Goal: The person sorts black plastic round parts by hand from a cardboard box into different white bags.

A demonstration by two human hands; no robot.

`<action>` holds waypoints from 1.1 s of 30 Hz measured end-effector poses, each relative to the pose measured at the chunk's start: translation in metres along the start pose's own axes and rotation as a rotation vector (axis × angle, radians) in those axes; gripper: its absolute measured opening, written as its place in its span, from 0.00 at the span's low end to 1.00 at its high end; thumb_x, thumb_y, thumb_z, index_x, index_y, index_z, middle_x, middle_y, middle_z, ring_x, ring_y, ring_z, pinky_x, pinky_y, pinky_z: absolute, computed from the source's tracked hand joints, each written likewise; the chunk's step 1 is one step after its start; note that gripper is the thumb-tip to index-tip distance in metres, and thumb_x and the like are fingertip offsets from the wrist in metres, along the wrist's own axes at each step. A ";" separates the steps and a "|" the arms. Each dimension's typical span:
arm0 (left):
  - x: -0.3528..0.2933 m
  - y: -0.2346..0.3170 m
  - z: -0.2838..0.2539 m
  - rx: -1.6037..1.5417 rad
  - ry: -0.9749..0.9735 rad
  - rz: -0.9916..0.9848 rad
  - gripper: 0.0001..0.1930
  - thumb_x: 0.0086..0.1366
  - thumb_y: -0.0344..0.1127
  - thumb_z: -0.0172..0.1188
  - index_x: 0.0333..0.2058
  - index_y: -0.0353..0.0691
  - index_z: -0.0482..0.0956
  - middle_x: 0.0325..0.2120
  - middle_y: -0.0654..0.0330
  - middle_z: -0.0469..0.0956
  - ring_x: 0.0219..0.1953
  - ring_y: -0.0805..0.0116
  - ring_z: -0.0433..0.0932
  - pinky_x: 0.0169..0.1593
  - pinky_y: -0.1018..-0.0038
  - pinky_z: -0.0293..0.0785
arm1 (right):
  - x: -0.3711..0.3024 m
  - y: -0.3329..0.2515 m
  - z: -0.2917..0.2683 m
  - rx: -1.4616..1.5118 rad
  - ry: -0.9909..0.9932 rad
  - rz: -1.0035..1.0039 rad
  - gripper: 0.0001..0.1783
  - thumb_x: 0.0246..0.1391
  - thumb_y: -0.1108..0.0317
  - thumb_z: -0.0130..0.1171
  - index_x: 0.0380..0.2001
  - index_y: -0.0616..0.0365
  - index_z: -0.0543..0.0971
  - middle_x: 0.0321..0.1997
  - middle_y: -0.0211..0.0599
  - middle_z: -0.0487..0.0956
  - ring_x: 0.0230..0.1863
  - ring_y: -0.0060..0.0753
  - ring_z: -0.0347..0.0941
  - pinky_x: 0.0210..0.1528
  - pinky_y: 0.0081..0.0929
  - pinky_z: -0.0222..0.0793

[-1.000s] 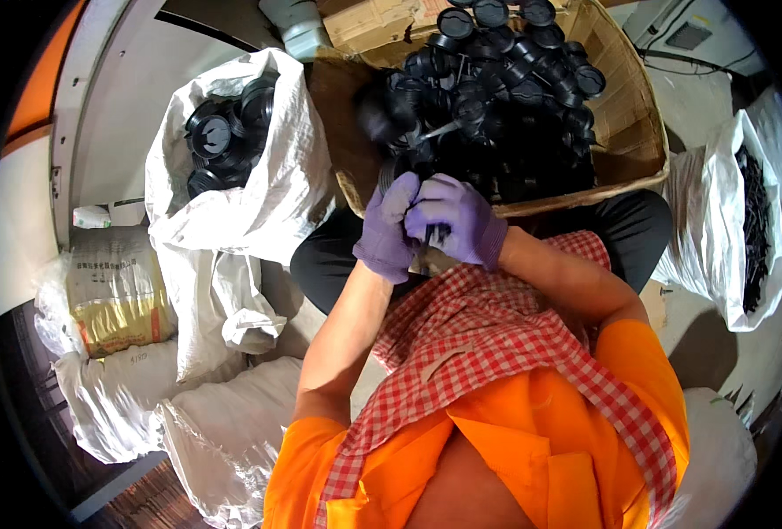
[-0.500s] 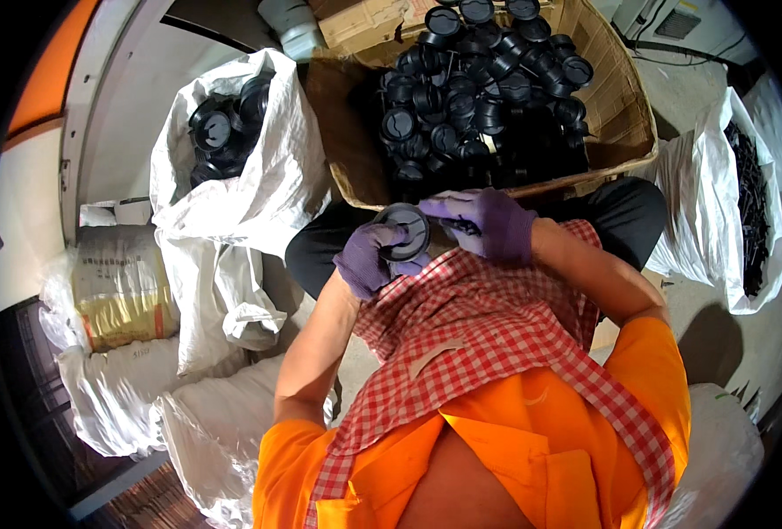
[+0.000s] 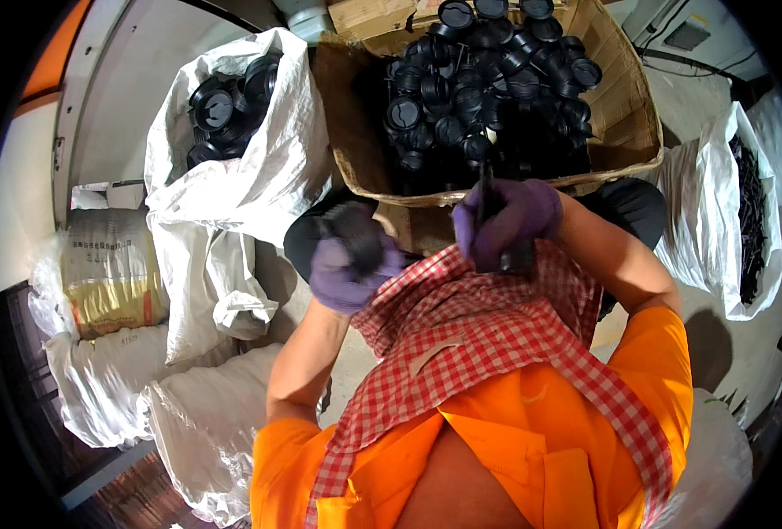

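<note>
My left hand (image 3: 348, 271), in a purple glove, is closed around a black round plastic cap (image 3: 358, 236), smeared by motion, above my left thigh. To its right, over the lap of my checked apron, my gloved right hand (image 3: 512, 222) grips a long black tool (image 3: 488, 196). One end of the tool stands up past my fingers. A thick, rounded dark end shows below the palm; the tool's exact kind cannot be made out. The two hands are apart. Just beyond them is a cardboard box (image 3: 653, 132) heaped with black round plastic caps (image 3: 461, 97).
Left of the box, a white woven sack (image 3: 276, 167) holds more black caps (image 3: 219, 110). At the right, another white sack (image 3: 704, 220) contains thin black pieces (image 3: 750, 220). A yellow-and-white package (image 3: 113, 273) and white bundles (image 3: 214, 423) lie at lower left.
My hands have separated; the left moved left and down with the cap. My right hand has turned, and the long black tool now shows upright in it.
</note>
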State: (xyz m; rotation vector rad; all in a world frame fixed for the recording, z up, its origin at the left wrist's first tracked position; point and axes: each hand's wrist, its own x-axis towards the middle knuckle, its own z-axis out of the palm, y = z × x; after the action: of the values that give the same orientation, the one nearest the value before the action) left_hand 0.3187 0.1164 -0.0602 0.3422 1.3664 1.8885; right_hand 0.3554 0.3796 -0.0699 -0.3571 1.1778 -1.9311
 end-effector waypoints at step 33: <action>0.041 0.082 -0.041 0.800 0.735 0.456 0.26 0.56 0.25 0.58 0.54 0.32 0.64 0.51 0.56 0.67 0.49 0.69 0.66 0.52 0.73 0.63 | 0.176 0.134 -0.173 -1.159 0.696 0.411 0.28 0.48 0.60 0.54 0.54 0.57 0.65 0.50 0.54 0.71 0.52 0.52 0.67 0.52 0.39 0.64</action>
State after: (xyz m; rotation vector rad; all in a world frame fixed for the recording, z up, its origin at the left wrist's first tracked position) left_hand 0.2315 0.1061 -0.0111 0.3782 2.7400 1.7936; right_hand 0.2086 0.3190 -0.3020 0.0163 2.5372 -0.8297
